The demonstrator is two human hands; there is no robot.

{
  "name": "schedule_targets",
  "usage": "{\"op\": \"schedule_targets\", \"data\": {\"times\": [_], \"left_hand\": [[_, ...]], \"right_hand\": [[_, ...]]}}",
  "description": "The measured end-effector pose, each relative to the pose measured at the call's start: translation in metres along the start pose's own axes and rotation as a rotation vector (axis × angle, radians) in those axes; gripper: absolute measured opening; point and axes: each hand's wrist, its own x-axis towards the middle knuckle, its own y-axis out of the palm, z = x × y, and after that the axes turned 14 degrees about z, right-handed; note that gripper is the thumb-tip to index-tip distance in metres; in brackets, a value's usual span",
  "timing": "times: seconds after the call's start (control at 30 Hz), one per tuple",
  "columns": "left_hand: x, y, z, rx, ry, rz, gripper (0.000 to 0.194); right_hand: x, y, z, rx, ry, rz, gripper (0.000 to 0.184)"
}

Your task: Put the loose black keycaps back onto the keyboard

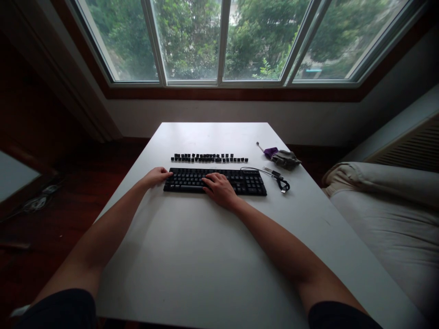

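A black keyboard (187, 188) lies flat on the white table in front of me. My left hand (156, 177) is closed at its upper left corner, thumb and fingers against the edge. Across the middle keys rests my right hand (221, 188), open, with fingers spread and some keys hidden beneath it. Just behind the keyboard, several loose black keycaps (206, 158) are lined up in two rows. The keyboard's cable (283, 184) is bundled to the right, its USB plug showing.
Right of the keycaps lie a grey cloth (286, 158), a purple item (270, 152) and a thin stick-like tool (259, 146). The white table (192, 274) extends toward a window. A padded seat (377, 214) stands along the right side.
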Motion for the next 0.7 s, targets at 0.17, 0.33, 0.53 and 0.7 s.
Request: {"op": "schedule_targets", "data": {"times": [0.17, 0.33, 0.53, 0.7], "left_hand": [[0.001, -0.001, -0.004, -0.115, -0.015, 0.055, 0.053], [-0.002, -0.002, -0.009, -0.174, -0.044, 0.068, 0.047], [-0.003, -0.006, -0.012, -0.187, -0.077, 0.109, 0.043], [0.015, -0.009, -0.010, -0.217, -0.070, 0.003, 0.036]], "right_hand": [[0.000, 0.001, 0.000, 0.008, -0.004, 0.002, 0.039], [0.000, 0.001, -0.001, 0.013, -0.006, 0.004, 0.039], [0.000, 0.002, -0.001, -0.001, -0.003, -0.007, 0.038], [0.000, 0.002, -0.001, 0.001, -0.003, -0.013, 0.038]]}}
